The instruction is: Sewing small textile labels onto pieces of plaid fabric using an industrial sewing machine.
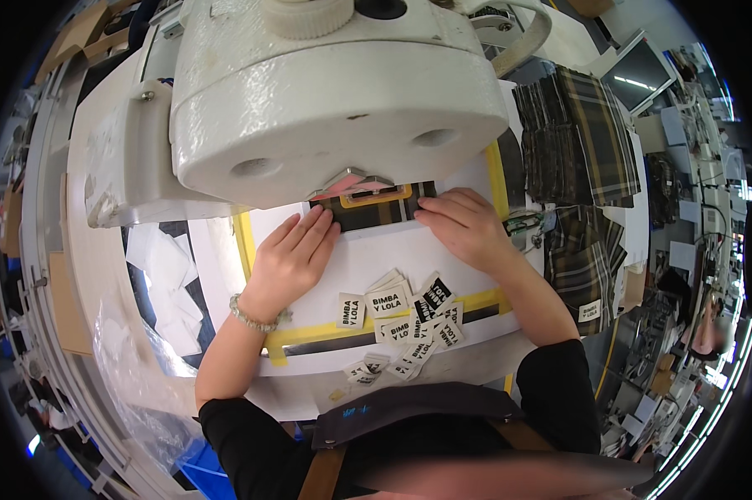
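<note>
A big white sewing machine head (326, 92) fills the far middle of the scene, looming over a white work table (368, 258) edged with yellow tape (244, 242). To the right, stacks of dark plaid fabric pieces (584, 133) lie spread over the table's far right side, with more plaid hanging down nearer the person. On the left, a clear plastic bag (134, 358) sags beside loose white cloth scraps (172, 275). Under the machine's foot sits a small plaid fabric piece (374, 210) with an orange-rimmed clamp frame on top, though the machine's bulk hides its far edge, so I can't tell how far under it goes. The left hand (293, 254) lies flat, fingers stretched together, fingertips pressing the piece's left near corner. The right hand (463, 221) is likewise flat, fingers pressed on the piece's right end, gripping nothing. Nearer the person, between the forearms, a loose heap of small woven labels (405, 317), white and black, lies scattered.
</note>
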### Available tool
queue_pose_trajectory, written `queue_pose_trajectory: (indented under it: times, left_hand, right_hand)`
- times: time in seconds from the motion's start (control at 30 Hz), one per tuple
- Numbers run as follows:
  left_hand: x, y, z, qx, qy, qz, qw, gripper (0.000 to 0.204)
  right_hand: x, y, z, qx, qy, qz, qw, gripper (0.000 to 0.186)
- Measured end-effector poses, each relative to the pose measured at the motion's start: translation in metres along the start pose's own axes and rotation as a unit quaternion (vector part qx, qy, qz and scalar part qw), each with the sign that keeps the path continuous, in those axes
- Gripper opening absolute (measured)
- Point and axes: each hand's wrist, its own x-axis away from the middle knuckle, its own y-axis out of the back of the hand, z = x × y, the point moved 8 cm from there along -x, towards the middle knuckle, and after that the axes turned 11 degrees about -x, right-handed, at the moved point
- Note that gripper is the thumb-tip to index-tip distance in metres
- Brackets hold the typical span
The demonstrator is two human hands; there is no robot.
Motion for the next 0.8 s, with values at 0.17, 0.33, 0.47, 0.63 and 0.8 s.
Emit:
queue_pose_trajectory:
  times: [0.17, 0.33, 0.47, 0.63, 0.8]
  left_hand:
    - [0.003, 0.0, -0.001, 0.002, 0.0, 0.005, 1.0, 0.02]
    - [0.004, 0.001, -0.002, 0.0, -0.007, 0.007, 1.0, 0.021]
    - [0.005, 0.001, -0.002, 0.0, 0.0, 0.012, 1.0, 0.022]
    - [0.007, 0.005, -0.006, -0.004, -0.012, 0.013, 1.0, 0.025]
    - [0.012, 0.003, -0.013, -0.011, -0.015, 0.024, 1.0, 0.03]
  right_hand:
    - [-0.001, 0.0, 0.0, -0.006, -0.002, 0.0, 1.0, 0.018]
    - [-0.001, 0.0, 0.001, -0.008, -0.002, 0.0, 1.0, 0.019]
    - [-0.002, -0.001, 0.0, -0.007, 0.002, 0.007, 1.0, 0.02]
    - [-0.003, 0.0, 0.002, -0.009, -0.008, 0.021, 1.0, 0.02]
    - [-0.004, 0.002, 0.004, -0.014, -0.013, 0.029, 0.999, 0.019]
